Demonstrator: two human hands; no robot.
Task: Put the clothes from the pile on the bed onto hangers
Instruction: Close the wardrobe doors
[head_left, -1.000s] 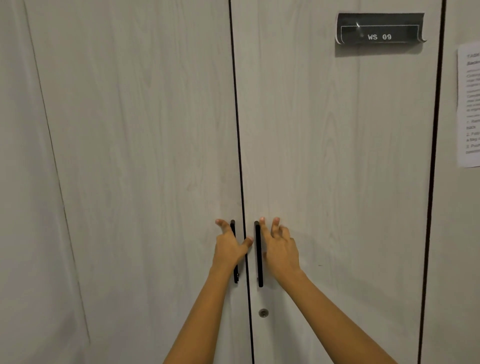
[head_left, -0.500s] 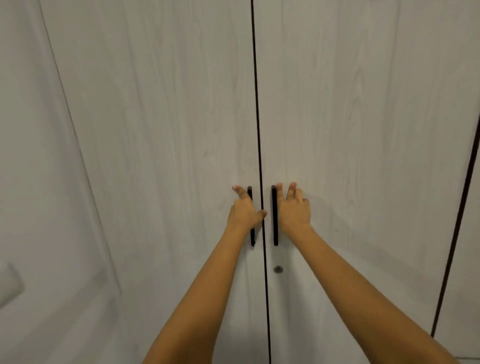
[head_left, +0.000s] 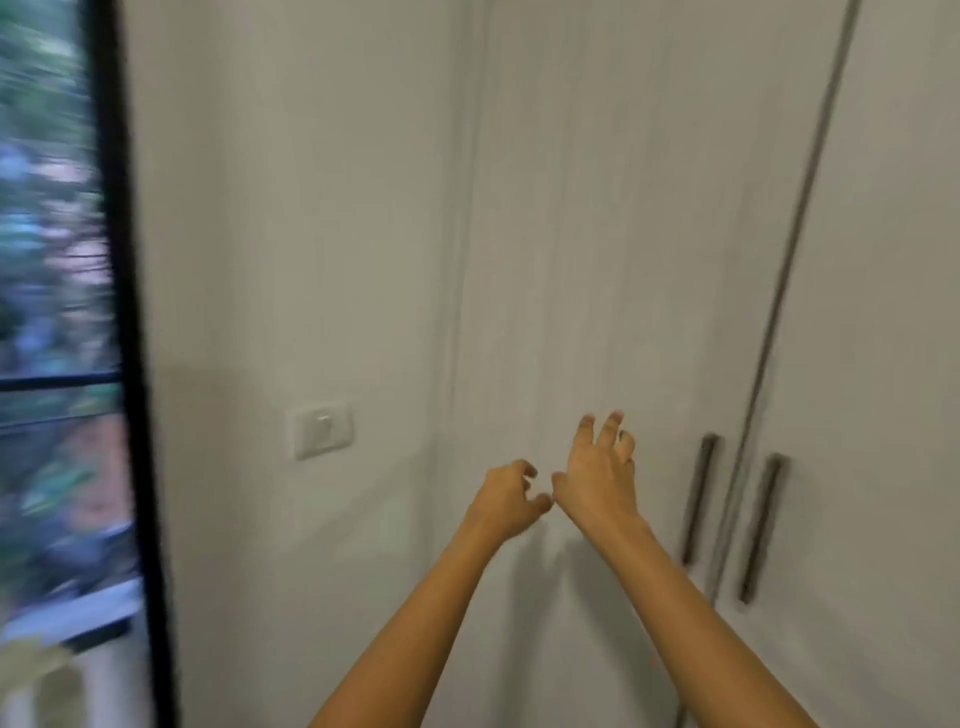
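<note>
The view is blurred. The pale wood wardrobe (head_left: 597, 234) has both doors closed, and its two dark bar handles (head_left: 698, 499) (head_left: 761, 527) stand at the right. My left hand (head_left: 506, 496) hovers in front of the left door, left of the handles, with its fingers loosely curled and nothing in it. My right hand (head_left: 600, 478) is just beside it with its fingers spread, also holding nothing. Neither hand touches a handle. No clothes, bed or hangers are in view.
A white wall with a light switch (head_left: 322, 431) lies left of the wardrobe. Further left is a black-framed window (head_left: 130, 364) with greenery outside. Something pale and blurred shows at the bottom left corner (head_left: 36, 675).
Both hands have let go of the wardrobe handles and moved left of them. The view has swung left, bringing the wall and window in. The doors stay closed.
</note>
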